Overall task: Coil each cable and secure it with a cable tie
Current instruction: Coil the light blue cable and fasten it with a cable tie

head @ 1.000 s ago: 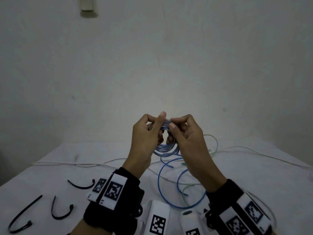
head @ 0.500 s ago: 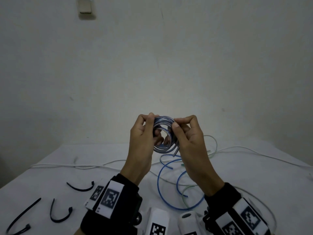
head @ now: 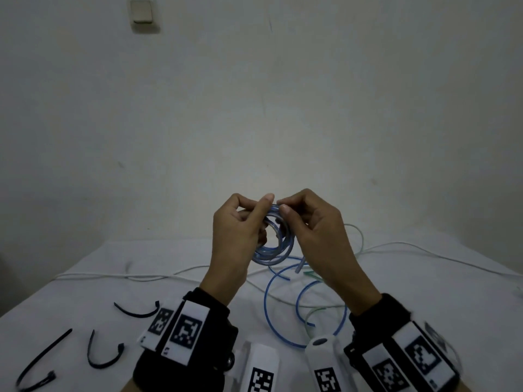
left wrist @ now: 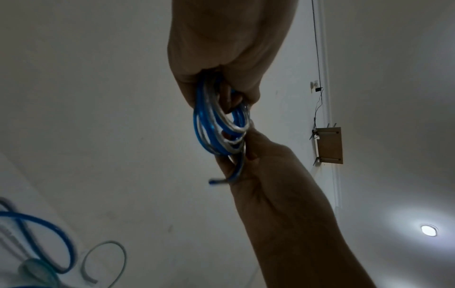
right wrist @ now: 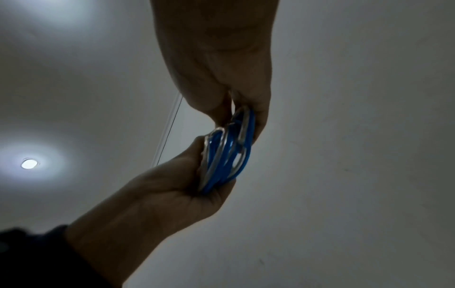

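Head view alone shows cable ties (head: pixel 103 353); wrist views show both hands (left wrist: pixel 221 58) (right wrist: pixel 216 58) gripping the blue coil (left wrist: pixel 219 124).

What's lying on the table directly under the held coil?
Under the blue coil lie loose blue cable loops, a pale green cable and a white cable. The right hand covers part of them.

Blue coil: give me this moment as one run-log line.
blue coil: held above table | left hand: gripping coil | right hand: pinching coil top | cable ties: on table, unused
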